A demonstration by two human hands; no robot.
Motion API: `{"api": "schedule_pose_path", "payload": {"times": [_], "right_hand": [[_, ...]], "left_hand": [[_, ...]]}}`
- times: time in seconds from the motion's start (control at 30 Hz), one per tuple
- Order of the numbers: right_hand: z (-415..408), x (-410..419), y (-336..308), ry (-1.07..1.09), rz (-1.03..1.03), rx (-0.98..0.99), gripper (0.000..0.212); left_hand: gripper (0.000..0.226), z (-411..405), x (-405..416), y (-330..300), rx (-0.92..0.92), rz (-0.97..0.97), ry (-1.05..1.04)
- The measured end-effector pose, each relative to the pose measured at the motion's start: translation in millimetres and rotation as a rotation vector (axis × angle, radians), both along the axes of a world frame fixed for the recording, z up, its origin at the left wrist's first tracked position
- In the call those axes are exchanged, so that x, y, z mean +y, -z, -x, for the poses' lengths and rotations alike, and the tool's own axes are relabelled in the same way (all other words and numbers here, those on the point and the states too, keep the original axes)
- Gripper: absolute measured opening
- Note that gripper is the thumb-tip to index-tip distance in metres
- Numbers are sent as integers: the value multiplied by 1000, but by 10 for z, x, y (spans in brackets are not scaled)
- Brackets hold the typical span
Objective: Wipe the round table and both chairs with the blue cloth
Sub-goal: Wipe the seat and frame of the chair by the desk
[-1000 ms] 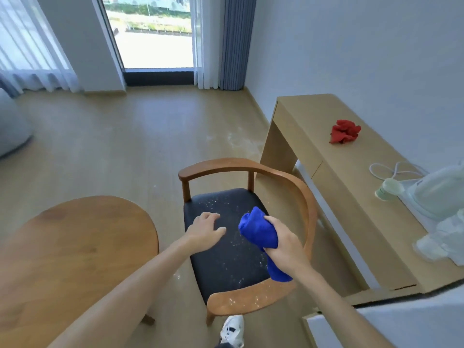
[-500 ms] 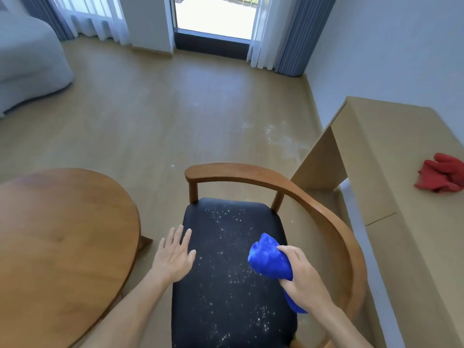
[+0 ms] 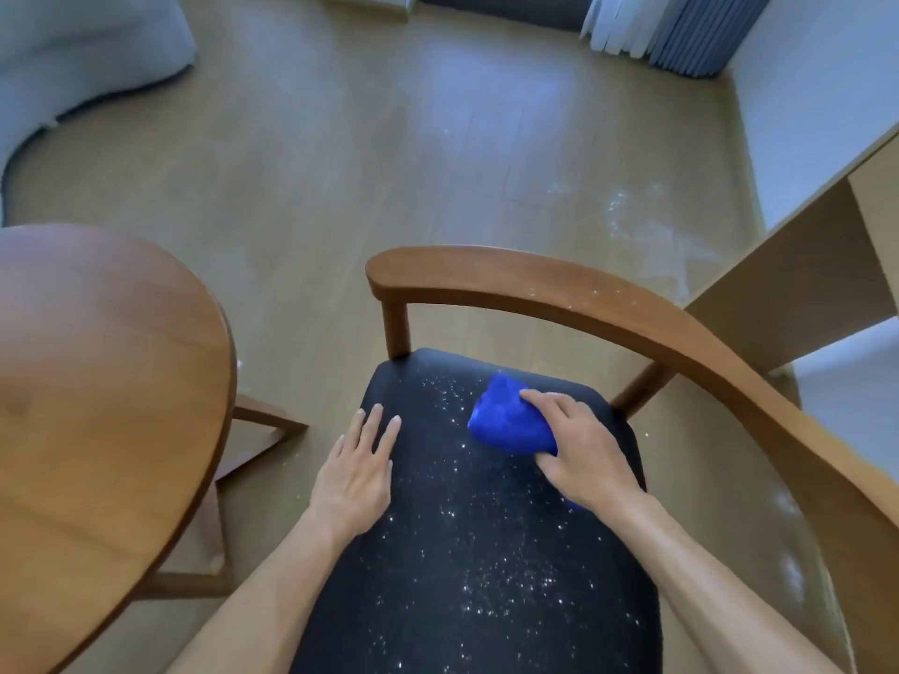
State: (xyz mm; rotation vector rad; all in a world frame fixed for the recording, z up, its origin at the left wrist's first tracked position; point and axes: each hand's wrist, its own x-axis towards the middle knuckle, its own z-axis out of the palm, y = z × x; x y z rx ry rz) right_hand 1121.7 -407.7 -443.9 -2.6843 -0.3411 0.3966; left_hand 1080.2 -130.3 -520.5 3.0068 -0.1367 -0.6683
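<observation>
**Fingers clamped on the cloth: crumbs could scatter**

Fingers [image 3: 545, 398] of the right hand [image 3: 581, 454] curl around the bunched blue cloth [image 3: 508, 420], pressing it on the chair [image 3: 559, 294] seat's far end, at 12 o'clock. The left hand [image 3: 357, 471] lies flat, fingers straight, at the seat's 9 o'clock edge, holding nothing. White specks [image 3: 486, 552] cover the seat toward 6 o'clock; a fast sweep likely flings them onto the floor [image 3: 389, 138] or toward the round table [image 3: 97, 381] at 9 o'clock.

one chair [image 3: 486, 552], one round table [image 3: 97, 381], one blue cloth [image 3: 506, 420], two hands
</observation>
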Motion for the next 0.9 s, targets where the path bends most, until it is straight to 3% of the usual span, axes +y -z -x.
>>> {"api": "schedule_pose_path", "payload": {"times": [0.2, 0.27, 0.33, 0.5, 0.57, 0.7, 0.77, 0.9], "right_hand": [[-721, 368, 250, -86, 23, -107, 70], [-883, 503, 358, -133, 65, -137, 70], [-963, 636, 500, -200, 127, -112, 69], [-902, 707, 898, -267, 170, -62, 68], [-927, 682, 941, -269, 147, -63, 72], [-987, 693, 976, -269, 177, -109, 69], [-998, 697, 981, -266, 168, -133, 67], [-989, 705, 997, -254, 176, -152, 63]], "left_hand": [[61, -144, 34, 104, 33, -50, 61], [72, -133, 6, 80, -99, -32, 126], [66, -126, -27, 46, -178, 35, 98], [58, -138, 34, -15, -20, 26, 63], [54, -221, 25, -216, -157, 43, 126], [43, -586, -63, -745, -614, 329, 220], [47, -913, -82, -994, -768, 306, 250], [58, -1514, -148, -1288, -623, 112, 163]]}}
